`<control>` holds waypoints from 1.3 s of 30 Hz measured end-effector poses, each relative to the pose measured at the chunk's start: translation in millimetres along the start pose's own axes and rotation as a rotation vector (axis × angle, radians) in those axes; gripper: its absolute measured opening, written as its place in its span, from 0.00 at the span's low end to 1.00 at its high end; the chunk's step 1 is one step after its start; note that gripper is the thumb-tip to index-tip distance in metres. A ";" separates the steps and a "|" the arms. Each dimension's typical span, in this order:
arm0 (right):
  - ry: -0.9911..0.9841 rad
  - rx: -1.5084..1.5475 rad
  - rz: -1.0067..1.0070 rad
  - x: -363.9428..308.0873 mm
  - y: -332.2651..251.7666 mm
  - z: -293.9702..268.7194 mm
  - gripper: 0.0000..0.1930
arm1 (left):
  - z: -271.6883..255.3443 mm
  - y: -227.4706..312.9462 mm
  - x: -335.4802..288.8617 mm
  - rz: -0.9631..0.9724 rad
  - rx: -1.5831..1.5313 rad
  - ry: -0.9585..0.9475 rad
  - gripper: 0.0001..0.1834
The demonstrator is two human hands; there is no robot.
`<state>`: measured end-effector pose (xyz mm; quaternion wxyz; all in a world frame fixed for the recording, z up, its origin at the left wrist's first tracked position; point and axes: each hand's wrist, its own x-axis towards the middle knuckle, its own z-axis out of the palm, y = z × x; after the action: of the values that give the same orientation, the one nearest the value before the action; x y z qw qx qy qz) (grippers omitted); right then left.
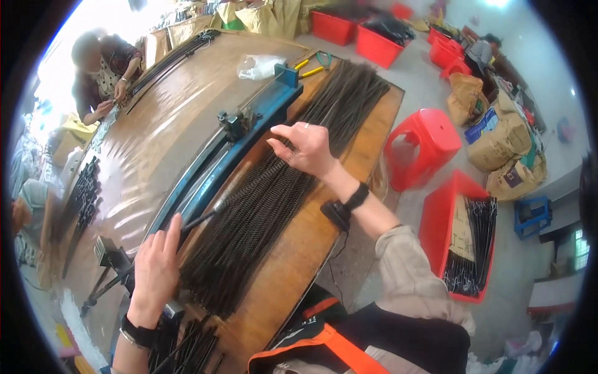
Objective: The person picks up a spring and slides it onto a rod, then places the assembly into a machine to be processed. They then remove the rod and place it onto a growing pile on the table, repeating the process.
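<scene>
- Between the left hand (pixel 156 265) and the right hand (pixel 306 148), a dark rod (pixel 200 219) slants over the near half of the tabletop (pixel 286 271); a thin coil seems to carry its line on upward.
- The left hand is closed around the rod's lower end, index finger laid along it, probably to steer its angle.
- The right hand is curled, thumb and index tips near each other; whether they pinch the coil's end cannot be told. Its raised place suggests drawing the line straight.
- Beneath, a bundle of coiled springs (pixel 249 240) lies lengthwise, likely so that single pieces come easily to reach.
- Alongside, a blue fixture (pixel 229 161) bears a metal clamp block (pixel 232 124), set parallel to the bundle, perhaps to suit long work.
- Beyond its end lie yellow-handled pliers (pixel 311 72) and a clear plastic bag (pixel 258 67); more black rods (pixel 193 349) lie at the lower edge.
- The surface is brown, glossy and wrinkled on the left, bare wood on the right.
- Across it, a co-worker (pixel 103 78) handles small pieces.
- On the grey floor stand a red stool (pixel 430 146), a red bin (pixel 436 215) of dark rods, bulging sacks (pixel 498 137) and red tubs (pixel 375 47).
</scene>
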<state>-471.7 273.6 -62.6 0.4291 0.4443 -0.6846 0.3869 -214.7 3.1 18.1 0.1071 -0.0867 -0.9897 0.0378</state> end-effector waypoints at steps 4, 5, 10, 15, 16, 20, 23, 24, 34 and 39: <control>-0.048 0.092 -0.018 -0.3 -19.3 13.8 0.14 | 9.6 5.3 10.9 -0.049 -0.097 -0.044 0.28; -0.048 0.096 -0.015 -1.9 -17.9 15.6 0.14 | 11.7 6.1 12.0 -0.073 -0.137 -0.054 0.26; -0.065 0.132 -0.027 -8.3 5.0 34.5 0.11 | 18.9 -1.9 9.0 -0.056 -0.162 -0.032 0.20; -0.103 0.086 0.037 -18.6 32.8 38.1 0.07 | 9.5 4.9 9.0 -0.049 -0.121 -0.069 0.15; -0.108 0.036 0.112 -20.5 38.0 36.1 0.05 | 10.4 3.3 6.3 -0.063 -0.113 -0.084 0.16; -0.093 0.077 0.027 -5.2 45.2 40.7 0.02 | 5.1 8.8 6.1 -0.076 -0.114 -0.156 0.19; -0.219 0.061 -0.076 10.2 50.5 39.8 0.02 | 8.0 14.4 9.4 -0.071 -0.119 -0.131 0.20; -0.276 0.051 -0.129 13.4 50.2 40.4 0.02 | 9.4 13.7 11.4 -0.052 -0.113 -0.076 0.21; -0.044 -0.023 -0.036 -6.1 67.9 32.7 0.04 | 16.8 6.3 6.8 -0.080 -0.194 0.003 0.20; -0.006 -0.138 0.026 -21.5 40.0 18.7 0.05 | 11.7 -2.0 -7.8 -0.058 -0.135 -0.103 0.18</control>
<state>-508.7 274.8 -94.7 0.4515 0.4058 -0.7168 0.3431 -210.2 -0.9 5.3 0.0512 -0.0629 -0.9963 -0.0275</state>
